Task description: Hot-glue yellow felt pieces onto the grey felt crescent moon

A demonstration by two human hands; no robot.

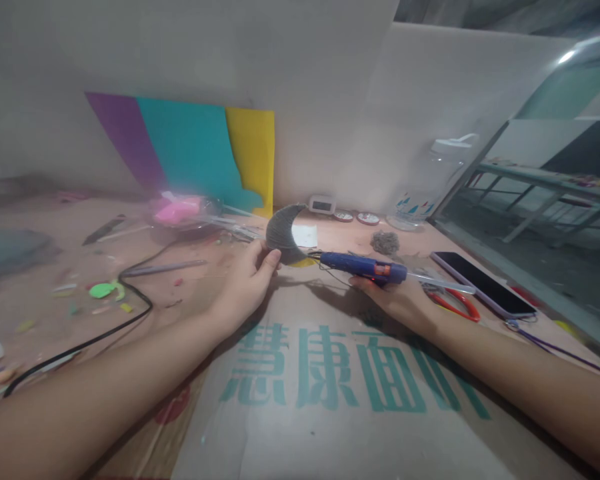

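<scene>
I see my left hand (245, 283) stretched forward, fingers pinching the lower tip of a grey crescent (281, 235) held upright above the cardboard sheet (330, 413), toward its far edge. My right hand (400, 300) grips a blue glue gun (365, 267), nozzle touching the crescent.

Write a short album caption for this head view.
Left hand holds a grey crescent while right hand aims a blue glue gun.

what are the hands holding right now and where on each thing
The left hand pinches the grey crescent at its lower edge; the right hand grips the blue glue gun by its handle.
</scene>
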